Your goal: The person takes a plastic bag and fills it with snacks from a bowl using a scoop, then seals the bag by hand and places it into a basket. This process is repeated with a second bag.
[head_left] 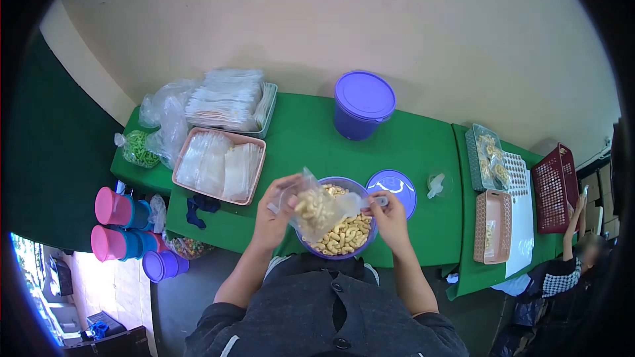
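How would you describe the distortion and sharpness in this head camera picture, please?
Head view: strong fisheye bending, black corners; the table edges curve. Even, soft light. The bag held by both hands is fairly sharp; the person at far right is blurred.

**A count of the bench**

Two purple tubs: one lidded [362, 107], one open and full of snacks [344, 233]. One loose purple lid [393, 188]. Two pink trays [219, 166] [493, 226]. One red basket [554, 188]. Two pink-lidded containers [114, 206] [109, 242] below.
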The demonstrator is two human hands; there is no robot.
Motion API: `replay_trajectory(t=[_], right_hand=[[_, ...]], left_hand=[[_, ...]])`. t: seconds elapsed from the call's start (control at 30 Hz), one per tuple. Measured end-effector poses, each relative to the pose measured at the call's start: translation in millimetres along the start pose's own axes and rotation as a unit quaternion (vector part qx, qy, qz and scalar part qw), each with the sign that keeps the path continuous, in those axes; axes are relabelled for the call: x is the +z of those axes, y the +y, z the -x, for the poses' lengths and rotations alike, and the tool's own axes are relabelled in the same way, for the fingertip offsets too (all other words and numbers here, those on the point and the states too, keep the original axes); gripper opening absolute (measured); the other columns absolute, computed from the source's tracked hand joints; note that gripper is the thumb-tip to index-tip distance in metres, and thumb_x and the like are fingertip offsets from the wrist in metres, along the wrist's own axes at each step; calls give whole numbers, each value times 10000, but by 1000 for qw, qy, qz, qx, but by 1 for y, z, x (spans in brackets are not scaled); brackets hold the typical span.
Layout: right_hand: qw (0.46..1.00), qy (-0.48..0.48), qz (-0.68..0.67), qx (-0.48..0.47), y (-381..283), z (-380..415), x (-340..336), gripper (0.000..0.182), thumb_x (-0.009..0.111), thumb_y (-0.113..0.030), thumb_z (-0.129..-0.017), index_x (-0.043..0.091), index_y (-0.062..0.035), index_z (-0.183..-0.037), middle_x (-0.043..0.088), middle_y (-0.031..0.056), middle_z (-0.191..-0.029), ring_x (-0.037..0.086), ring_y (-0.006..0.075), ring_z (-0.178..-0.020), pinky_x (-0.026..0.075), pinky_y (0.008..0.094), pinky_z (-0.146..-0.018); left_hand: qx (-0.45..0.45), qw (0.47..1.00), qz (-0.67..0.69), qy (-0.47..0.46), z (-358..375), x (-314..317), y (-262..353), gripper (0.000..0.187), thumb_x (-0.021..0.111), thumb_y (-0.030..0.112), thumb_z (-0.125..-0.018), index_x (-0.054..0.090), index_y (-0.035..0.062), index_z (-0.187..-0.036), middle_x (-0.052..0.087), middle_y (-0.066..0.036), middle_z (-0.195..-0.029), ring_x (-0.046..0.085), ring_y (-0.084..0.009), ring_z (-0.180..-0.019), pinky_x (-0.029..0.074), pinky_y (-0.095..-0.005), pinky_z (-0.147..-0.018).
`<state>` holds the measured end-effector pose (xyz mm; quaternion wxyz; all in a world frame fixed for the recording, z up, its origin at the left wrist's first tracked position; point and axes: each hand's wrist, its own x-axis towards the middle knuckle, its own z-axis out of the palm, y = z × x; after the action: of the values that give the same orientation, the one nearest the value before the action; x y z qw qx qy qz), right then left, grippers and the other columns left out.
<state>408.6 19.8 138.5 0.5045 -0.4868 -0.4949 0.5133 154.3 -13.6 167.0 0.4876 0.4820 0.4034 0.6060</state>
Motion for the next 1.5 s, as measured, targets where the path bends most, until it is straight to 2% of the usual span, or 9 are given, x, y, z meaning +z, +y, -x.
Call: replay_trajectory(t=[0.1,0.17,0.3,0.37,0.6,0.7,0.93,1.23,1.5], right_hand=[[962,-73,245,97,-3,2,-1,272,634,-122,-897,552,3,-1124,648,109,-953,650,187,-839,518,334,-721],[803,81,547,-221,-11,6,7,338,683,-139,-844,570,-15,-1137,626,114,-1046,607,224,-988,474,376,-835],[897,30,385,-214,-36,10,27,340,703,-150,-828,589,-21,-1121,602,111,-1123,557,236,-1050,428,370,-900],[983,-116,79,-115,-38,17,41,251,705,-131,-830,632,-11,-1038,622,111,-1062,577,224,-962,436,329,-855],[979,-107,88,-153,-36,26,53,105,701,-41,-827,678,21,-909,619,59,-864,576,151,-867,433,281,-808],[990,-65,41,-114,-37,21,47,115,701,-44,-830,681,21,-923,620,65,-876,582,156,-883,442,285,-806],[988,-91,37,-119,-26,23,49,121,706,-53,-830,681,19,-924,624,74,-898,583,150,-871,453,290,-794],[979,-82,83,-168,-31,24,49,47,708,-50,-825,692,-6,-826,610,52,-774,558,142,-758,420,271,-688],[962,-168,147,-158,-35,21,24,171,625,-158,-889,693,-3,-917,651,78,-807,559,203,-807,420,335,-781]], left_hand=[[-33,995,84,33,0,1,-11,480,543,330,-968,480,-10,-1301,562,-143,-1234,556,-212,-1134,448,-349,-967],[-42,990,123,52,0,3,-10,473,562,318,-960,501,-15,-1290,583,-139,-1214,577,-200,-1103,463,-336,-944],[-97,995,14,28,4,16,-5,353,608,177,-938,585,-17,-1231,609,-87,-1129,555,-146,-1098,432,-313,-968],[-100,995,16,-12,8,24,-9,360,636,191,-922,593,-17,-1212,606,-83,-1108,555,-149,-1099,436,-305,-951],[34,995,83,-35,14,50,-13,393,668,236,-903,558,-3,-1194,594,-99,-1120,568,-152,-1063,455,-303,-919],[-63,997,45,-10,16,40,-9,283,672,177,-899,610,-20,-1092,642,-67,-990,600,-124,-969,472,-271,-860],[-72,996,49,11,16,46,-10,176,694,87,-869,674,-24,-1004,695,-84,-933,634,-112,-874,498,-256,-806],[52,994,-91,-15,11,34,-10,186,711,-17,-811,685,-37,-994,692,-140,-997,659,-169,-914,504,-288,-850],[-161,975,-100,-113,2,16,15,249,636,-41,-834,678,-19,-1079,681,-153,-1083,659,-205,-980,485,-313,-920]])
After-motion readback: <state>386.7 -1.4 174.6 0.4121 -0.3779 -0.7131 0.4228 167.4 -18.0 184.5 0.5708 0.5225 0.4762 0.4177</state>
